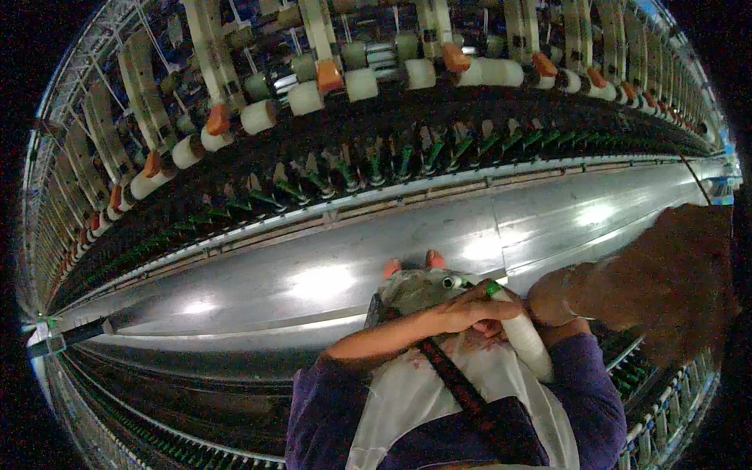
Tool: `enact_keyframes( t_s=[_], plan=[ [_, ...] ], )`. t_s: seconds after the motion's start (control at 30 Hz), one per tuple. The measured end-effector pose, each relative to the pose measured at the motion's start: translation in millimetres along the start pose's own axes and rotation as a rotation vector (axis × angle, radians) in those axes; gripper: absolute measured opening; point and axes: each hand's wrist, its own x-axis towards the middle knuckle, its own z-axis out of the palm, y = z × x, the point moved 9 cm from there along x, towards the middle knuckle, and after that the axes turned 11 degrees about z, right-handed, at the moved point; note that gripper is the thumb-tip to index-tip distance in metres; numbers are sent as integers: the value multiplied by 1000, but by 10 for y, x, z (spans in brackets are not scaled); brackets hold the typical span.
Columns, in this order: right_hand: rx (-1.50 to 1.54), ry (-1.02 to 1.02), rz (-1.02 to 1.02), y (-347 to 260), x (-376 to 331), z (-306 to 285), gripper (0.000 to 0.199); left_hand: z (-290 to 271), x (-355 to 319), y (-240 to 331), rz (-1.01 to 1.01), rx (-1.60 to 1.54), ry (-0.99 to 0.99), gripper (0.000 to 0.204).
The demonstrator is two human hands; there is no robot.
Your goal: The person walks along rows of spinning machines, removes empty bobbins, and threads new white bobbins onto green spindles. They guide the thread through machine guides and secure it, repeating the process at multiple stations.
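Observation:
My left hand (472, 308) is closed around the upper part of a white bobbin (523, 335) with a green tip, held slanted in front of my chest. My right hand (551, 296) is curled right beside the bobbin's top. Its fingers are hidden, so I cannot tell whether it grips anything. Just beyond my hands hangs a grey pouch (413, 288) at my waist, with two orange-tipped tubes (433, 259) and a pale tube end sticking out of it.
A long spinning frame runs across the view. It has a shiny metal panel (313, 266), a row of green spindles (376, 168) above it, and white rollers with orange parts (329, 78) further up. More green spindles (634, 376) show at lower right.

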Motion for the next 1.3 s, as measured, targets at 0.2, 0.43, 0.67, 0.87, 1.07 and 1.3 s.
enact_keyframes(
  t_s=[0.2, 0.43, 0.67, 0.87, 1.07, 1.3],
  plan=[
    [665, 209, -174, 42, 26, -636, 11, 123, -137, 39, -16, 79, -105, 46],
    [-436, 1472, -302, 981, -547, -1203, 25, 112, -262, 41, -60, 34, -98, 39],
    [-1572, 1157, -221, 1117, 95, -514, 17, 112, -269, 44, -26, 34, -142, 44],
    [-1598, 1165, -225, 1113, 150, -524, 18, 105, -305, 121, -25, 13, -107, 46],
    [-1603, 1181, -188, 1195, 118, -621, 17, 82, -318, 114, -73, -11, -94, 44],
    [-1694, 1106, -178, 1072, 290, -525, 16, -13, -254, 35, -28, 21, -58, 43]
  ],
)
